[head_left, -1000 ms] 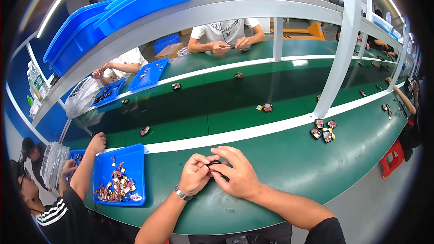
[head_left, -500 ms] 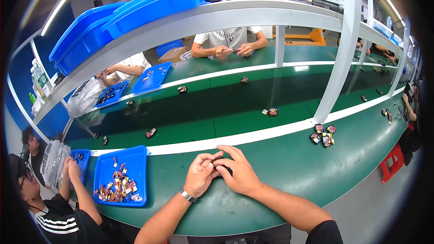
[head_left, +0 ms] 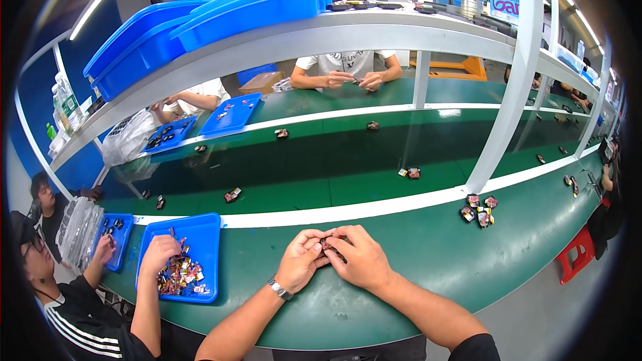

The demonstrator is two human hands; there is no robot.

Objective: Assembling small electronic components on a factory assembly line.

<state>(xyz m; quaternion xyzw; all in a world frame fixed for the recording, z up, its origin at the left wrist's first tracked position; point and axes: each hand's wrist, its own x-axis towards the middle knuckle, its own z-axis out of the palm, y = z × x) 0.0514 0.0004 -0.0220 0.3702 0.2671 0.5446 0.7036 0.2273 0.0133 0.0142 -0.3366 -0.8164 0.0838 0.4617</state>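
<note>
My left hand (head_left: 302,260) and my right hand (head_left: 359,259) meet over the near green bench (head_left: 414,254), fingertips pinched together around a small dark and red part (head_left: 327,243). Most of the part is hidden by my fingers. A metal watch (head_left: 279,288) sits on my left wrist. A blue tray (head_left: 191,241) of small mixed parts lies to my left, where a neighbouring person's hand (head_left: 158,252) reaches into it. A cluster of finished small parts (head_left: 479,209) lies to my right on the bench.
A green conveyor belt (head_left: 334,167) runs across the middle carrying scattered small parts (head_left: 410,173). White posts (head_left: 506,87) hold a shelf with blue bins (head_left: 247,7). People work opposite and at the left. A red stool (head_left: 576,261) stands at the lower right.
My hands stay joined on the part, working it slightly. The neighbour's hand has moved from the belt edge down into the blue tray. Parts on the conveyor have shifted along.
</note>
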